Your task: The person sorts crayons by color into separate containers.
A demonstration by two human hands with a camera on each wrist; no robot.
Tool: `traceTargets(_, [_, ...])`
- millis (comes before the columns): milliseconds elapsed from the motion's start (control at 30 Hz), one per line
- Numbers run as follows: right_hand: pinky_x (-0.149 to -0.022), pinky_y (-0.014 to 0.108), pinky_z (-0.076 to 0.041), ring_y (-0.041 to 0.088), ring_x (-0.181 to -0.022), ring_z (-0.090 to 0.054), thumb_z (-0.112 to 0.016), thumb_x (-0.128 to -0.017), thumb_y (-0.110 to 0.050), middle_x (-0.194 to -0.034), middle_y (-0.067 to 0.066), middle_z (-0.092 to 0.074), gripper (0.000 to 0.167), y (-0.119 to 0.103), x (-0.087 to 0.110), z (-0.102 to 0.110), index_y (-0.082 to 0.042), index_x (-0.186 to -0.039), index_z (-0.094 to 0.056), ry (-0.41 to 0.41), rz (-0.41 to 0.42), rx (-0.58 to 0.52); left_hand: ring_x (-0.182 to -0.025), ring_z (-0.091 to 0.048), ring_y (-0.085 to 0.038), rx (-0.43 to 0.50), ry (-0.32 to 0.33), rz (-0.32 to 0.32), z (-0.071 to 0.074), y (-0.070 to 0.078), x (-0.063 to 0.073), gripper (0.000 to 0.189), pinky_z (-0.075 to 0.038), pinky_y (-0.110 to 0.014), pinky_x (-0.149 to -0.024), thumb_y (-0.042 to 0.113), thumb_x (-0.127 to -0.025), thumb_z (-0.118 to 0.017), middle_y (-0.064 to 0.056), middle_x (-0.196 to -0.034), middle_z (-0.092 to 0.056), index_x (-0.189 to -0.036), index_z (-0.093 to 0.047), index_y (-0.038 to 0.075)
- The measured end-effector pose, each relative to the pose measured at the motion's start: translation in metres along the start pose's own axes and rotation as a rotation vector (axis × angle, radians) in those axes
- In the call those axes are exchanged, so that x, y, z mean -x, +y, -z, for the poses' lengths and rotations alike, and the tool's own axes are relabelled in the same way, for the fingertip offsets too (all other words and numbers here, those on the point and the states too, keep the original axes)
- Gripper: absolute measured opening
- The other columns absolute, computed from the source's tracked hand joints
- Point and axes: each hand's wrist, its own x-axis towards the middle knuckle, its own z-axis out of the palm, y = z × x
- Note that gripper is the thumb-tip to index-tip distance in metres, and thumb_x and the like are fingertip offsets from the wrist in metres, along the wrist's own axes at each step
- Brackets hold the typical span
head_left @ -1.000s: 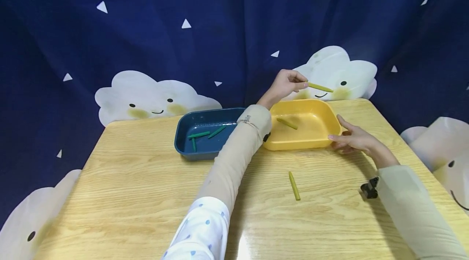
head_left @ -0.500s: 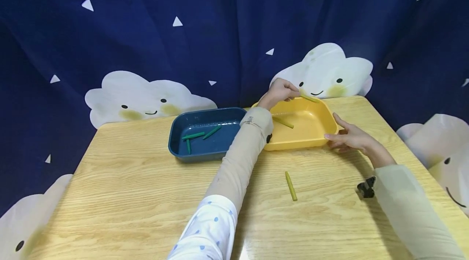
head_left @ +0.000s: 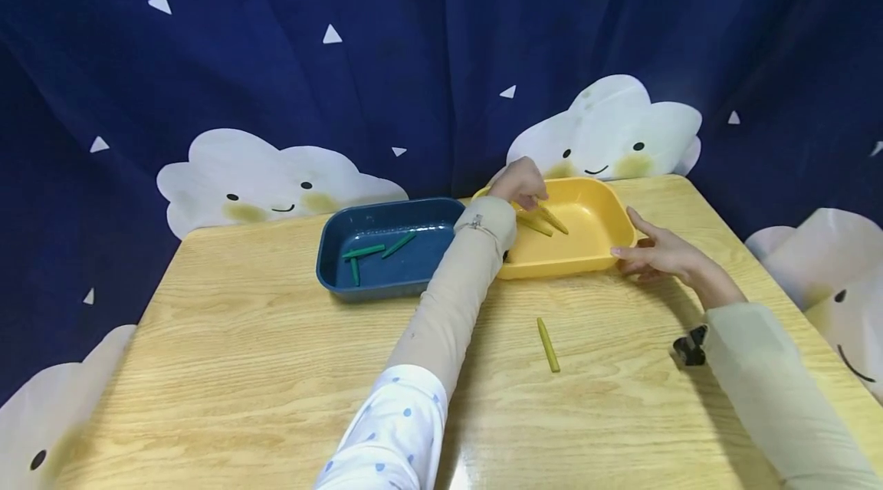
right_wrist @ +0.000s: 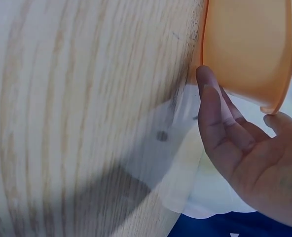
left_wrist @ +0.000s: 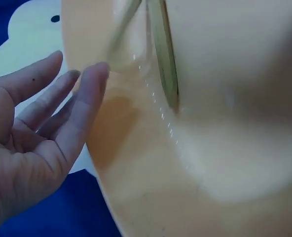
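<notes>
My left hand (head_left: 520, 182) hangs over the back left part of a yellow tray (head_left: 607, 223). In the left wrist view its fingers (left_wrist: 89, 94) are apart and bare. Just beyond them a blurred yellow crayon (left_wrist: 124, 30) is loose over the tray, close to another yellow crayon (left_wrist: 166, 61) that lies inside. My right hand (head_left: 662, 254) holds the tray's near right corner, thumb (right_wrist: 279, 122) at the end rim and fingers against the front wall. A third yellow crayon (head_left: 548, 345) lies on the table in front of the tray.
A dark blue tray (head_left: 386, 293) stands left of the yellow one, with several green crayons (head_left: 364, 251) in it. My left sleeve (head_left: 455, 298) covers part of its right end. Behind the wooden table (head_left: 262, 367) hangs a navy curtain (head_left: 276, 68) with clouds.
The left hand has come down and left from above the yellow tray's back rim and let go of the yellow crayon inside it. The right hand stays at the tray's corner.
</notes>
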Motion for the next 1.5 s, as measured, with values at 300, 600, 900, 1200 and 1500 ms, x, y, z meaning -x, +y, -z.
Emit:
traceTargets(300, [-0.072, 0.044, -0.050, 0.031, -0.086, -0.064, -0.058, -0.090, -0.031, -0.106, 0.027, -0.058, 0.094, 0.000, -0.003, 0.005, -0.018, -0.142, 0.018, -0.014, -0.006, 0.004, -0.054, -0.057, -0.019, 0.071, 0.000, -0.076, 0.003, 0.005, 0.011, 0.020, -0.053, -0.032, -0.064, 0.004, -0.080, -0.067, -0.010, -0.062, -0.056, -0.063, -0.057, 0.001])
traceTargets(600, [-0.072, 0.042, -0.050, 0.029, -0.087, -0.064, -0.058, -0.089, -0.033, -0.104, 0.024, -0.061, 0.095, 0.007, -0.009, 0.008, -0.017, -0.142, 0.019, -0.015, -0.018, 0.012, -0.059, -0.059, -0.018, 0.034, -0.057, -0.205, 0.003, 0.016, 0.025, 0.016, -0.053, -0.029, -0.062, 0.011, -0.083, -0.067, -0.011, -0.070, -0.060, -0.090, -0.065, -0.003])
traceTargets(900, [-0.075, 0.045, -0.049, 0.031, -0.089, -0.063, -0.057, -0.090, -0.033, -0.103, 0.024, -0.062, 0.094, 0.007, -0.015, 0.011, -0.016, -0.142, 0.019, -0.030, -0.013, 0.011, -0.073, -0.063, -0.018, -0.064, -0.097, -0.350, 0.008, 0.018, 0.043, 0.033, -0.051, -0.028, -0.060, 0.020, -0.083, -0.068, -0.004, -0.087, -0.066, -0.110, -0.064, 0.001])
traceTargets(1200, [-0.076, 0.046, -0.049, 0.030, -0.089, -0.063, -0.056, -0.091, -0.034, -0.105, 0.026, -0.060, 0.093, 0.010, -0.018, 0.015, -0.016, -0.142, 0.020, -0.035, -0.014, 0.017, -0.075, -0.060, -0.014, -0.093, -0.145, -0.519, 0.009, 0.011, 0.065, 0.030, -0.048, -0.025, -0.060, 0.017, -0.084, -0.066, -0.006, -0.088, -0.067, -0.109, -0.063, -0.001])
traceTargets(1500, [-0.076, 0.045, -0.049, 0.029, -0.089, -0.063, -0.055, -0.091, -0.033, -0.111, 0.030, -0.055, 0.092, 0.016, -0.021, 0.022, -0.016, -0.141, 0.020, -0.026, -0.011, 0.024, -0.074, -0.061, -0.013, -0.030, -0.128, -0.685, 0.004, -0.004, 0.081, 0.032, -0.047, -0.018, -0.065, 0.013, -0.084, -0.066, -0.007, -0.081, -0.068, -0.113, -0.061, -0.002])
